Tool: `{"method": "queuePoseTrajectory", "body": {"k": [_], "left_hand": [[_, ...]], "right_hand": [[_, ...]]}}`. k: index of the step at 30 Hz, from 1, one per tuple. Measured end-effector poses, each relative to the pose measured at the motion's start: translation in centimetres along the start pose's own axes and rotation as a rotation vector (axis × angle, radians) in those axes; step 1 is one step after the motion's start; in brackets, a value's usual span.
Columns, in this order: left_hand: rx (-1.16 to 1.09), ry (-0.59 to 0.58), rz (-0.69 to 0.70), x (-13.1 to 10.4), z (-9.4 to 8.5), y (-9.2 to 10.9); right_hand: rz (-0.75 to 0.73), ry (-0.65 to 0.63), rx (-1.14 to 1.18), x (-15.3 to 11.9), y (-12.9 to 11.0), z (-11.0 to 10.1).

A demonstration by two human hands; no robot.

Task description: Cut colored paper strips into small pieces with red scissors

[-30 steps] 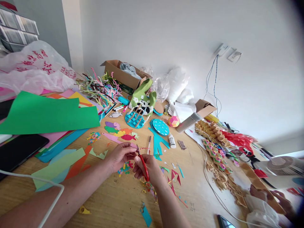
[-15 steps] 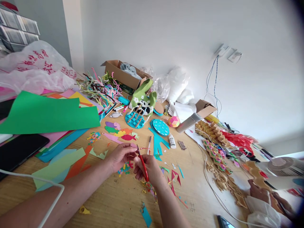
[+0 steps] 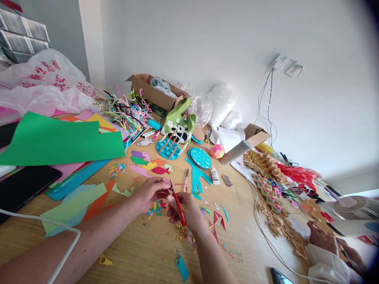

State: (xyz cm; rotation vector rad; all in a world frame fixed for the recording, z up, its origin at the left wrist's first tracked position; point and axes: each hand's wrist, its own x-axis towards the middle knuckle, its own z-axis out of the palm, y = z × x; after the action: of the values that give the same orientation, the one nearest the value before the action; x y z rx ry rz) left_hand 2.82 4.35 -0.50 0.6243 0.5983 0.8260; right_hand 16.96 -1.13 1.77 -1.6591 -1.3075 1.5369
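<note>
My right hand (image 3: 185, 209) is closed round the red handles of a pair of scissors (image 3: 178, 205), whose blades point up and away towards my left fingertips. My left hand (image 3: 152, 193) pinches a small piece of pink paper (image 3: 166, 181) at the blade tips; most of it is hidden by the fingers. Below the hands lie tiny coloured paper bits (image 3: 156, 208). Just beyond sit several paper fish (image 3: 161, 170) in different colours and a pink paper strip (image 3: 139, 171). Red paper offcuts (image 3: 218, 221) are to the right of my right hand.
Coloured sheets, a green one (image 3: 65, 142) on top, and a black phone (image 3: 29, 189) lie at left. Blue discs (image 3: 199, 158), a glue bottle (image 3: 214, 175) and a grey cylinder (image 3: 237, 152) stand ahead. At right, another person's hand (image 3: 321, 238) holds a brown egg-carton piece.
My hands and the scissors stay almost in place, with only a slight shift at the pink paper. At right, the other person's hands and the carton piece have moved a little.
</note>
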Motion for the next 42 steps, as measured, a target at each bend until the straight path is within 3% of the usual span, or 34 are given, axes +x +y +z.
{"method": "queuePoseTrajectory", "body": {"k": [31, 42], "left_hand": [[0.031, -0.047, 0.02, 0.16, -0.36, -0.06], [0.046, 0.018, 0.031, 0.5, -0.6, -0.2]], "right_hand": [[-0.028, -0.006, 0.003, 0.03, 0.29, 0.03], [-0.018, -0.015, 0.043, 0.11, 0.54, 0.0]]}}
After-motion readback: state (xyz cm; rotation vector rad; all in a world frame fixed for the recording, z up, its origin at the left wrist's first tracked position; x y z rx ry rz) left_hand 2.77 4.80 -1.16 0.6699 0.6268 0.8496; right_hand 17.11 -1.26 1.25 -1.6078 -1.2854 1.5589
